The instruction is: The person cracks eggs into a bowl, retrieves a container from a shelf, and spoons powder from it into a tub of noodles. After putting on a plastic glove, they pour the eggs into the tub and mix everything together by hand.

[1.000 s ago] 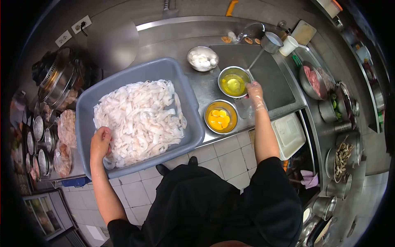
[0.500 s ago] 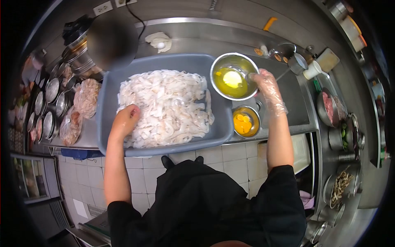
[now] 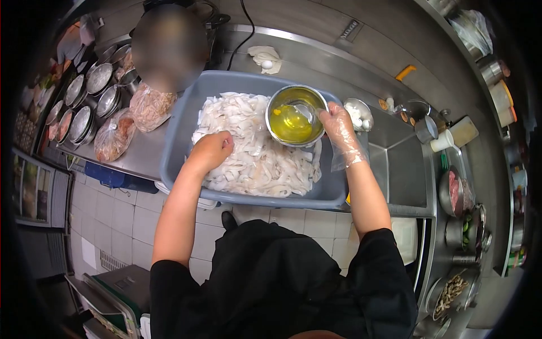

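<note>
My right hand point(image 3: 337, 121), in a clear plastic glove, grips the rim of a metal bowl point(image 3: 271, 127). Clear yellowish egg white point(image 3: 291, 125) with a small bit of yolk lies in this bowl, which is held over the right part of a large grey tub point(image 3: 169, 164). A broad heap of pale white strips point(image 3: 248, 169), looking like cut squid, fills much of the tub. Over the heap's left side is my bare left hand point(image 3: 212, 151), its fingers curled closed; whatever they may hold is hidden.
Beyond my right hand stands a bowl of white eggs point(image 3: 364, 123). One egg point(image 3: 266, 65) rests on a cloth point(image 3: 261, 53) behind the tub. Bagged meat point(image 3: 114, 135) and stacked metal bowls point(image 3: 82, 123) are left; a sink point(image 3: 403, 175) is right.
The bowl of egg white has moved left over the tub with my right hand, and tilts more. The view has shifted; the bowl of yolks is now almost wholly hidden. My left hand remains closed.
</note>
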### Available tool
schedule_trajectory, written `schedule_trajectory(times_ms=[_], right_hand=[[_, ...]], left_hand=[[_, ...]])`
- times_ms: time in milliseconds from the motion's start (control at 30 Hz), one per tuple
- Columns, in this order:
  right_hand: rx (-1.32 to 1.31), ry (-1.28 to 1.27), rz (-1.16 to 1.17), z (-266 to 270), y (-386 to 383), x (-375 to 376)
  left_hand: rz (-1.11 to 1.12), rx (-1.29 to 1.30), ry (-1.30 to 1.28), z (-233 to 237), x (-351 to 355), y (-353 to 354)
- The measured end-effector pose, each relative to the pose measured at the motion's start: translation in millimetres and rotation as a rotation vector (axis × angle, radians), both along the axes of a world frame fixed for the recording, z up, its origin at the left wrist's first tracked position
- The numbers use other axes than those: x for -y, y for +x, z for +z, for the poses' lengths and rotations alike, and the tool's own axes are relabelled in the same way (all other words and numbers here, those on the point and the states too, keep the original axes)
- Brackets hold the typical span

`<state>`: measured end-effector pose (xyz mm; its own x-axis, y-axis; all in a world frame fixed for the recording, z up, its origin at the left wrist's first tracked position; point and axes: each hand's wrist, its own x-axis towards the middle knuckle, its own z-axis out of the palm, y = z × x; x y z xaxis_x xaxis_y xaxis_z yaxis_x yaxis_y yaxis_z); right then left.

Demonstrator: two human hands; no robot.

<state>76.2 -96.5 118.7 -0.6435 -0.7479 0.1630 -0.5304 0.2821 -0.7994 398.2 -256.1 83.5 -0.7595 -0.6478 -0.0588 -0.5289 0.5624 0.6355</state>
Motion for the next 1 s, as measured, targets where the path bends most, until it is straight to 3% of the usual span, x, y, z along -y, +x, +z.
schedule_trajectory(times_ms=[400,1000], right_hand=[[-0.201,-0.033,0.044,4,13,2],[-0.243,-0.065,0.061,5,17,3]], left_hand=[[-0.029,0.014,-0.027,2,-1,-1],[-0.029,0.072,0.012,11,-3,-1]])
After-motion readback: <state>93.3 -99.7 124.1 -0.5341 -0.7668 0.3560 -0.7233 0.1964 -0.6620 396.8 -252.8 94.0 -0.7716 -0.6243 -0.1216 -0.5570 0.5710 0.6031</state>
